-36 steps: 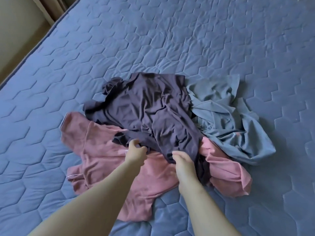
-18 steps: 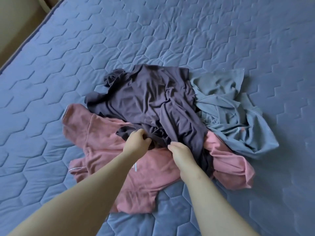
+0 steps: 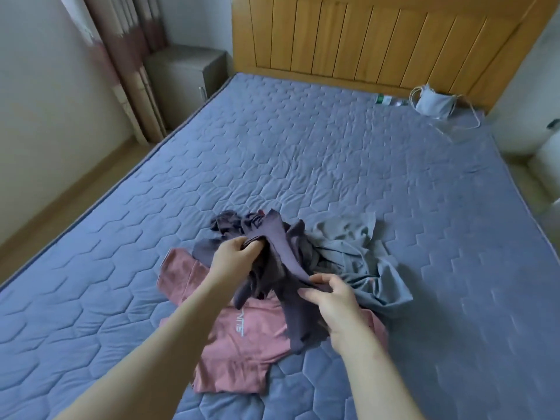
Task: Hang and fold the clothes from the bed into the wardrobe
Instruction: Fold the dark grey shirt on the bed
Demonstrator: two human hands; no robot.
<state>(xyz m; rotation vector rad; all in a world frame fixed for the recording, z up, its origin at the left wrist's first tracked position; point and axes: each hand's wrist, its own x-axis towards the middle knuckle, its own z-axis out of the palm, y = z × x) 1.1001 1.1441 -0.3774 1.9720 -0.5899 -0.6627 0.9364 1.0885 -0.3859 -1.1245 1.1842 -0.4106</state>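
Dark purple garment [image 3: 281,256] gripped by my left hand [image 3: 233,253], pinched by my right hand [image 3: 330,294]; pink shirt [image 3: 242,344] and grey garment [image 3: 357,253] wait on the bed [image 3: 333,165], nothing hung.

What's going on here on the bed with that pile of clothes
A person is sorting a small pile of clothes on the bed. Both hands grip the dark purple garment, the left hand bunching its upper part and the right hand pinching a lower edge, lifting it partly off the pile. The pink shirt lies beneath it and the grey-blue garment beside it. Nothing is folded or hung yet.
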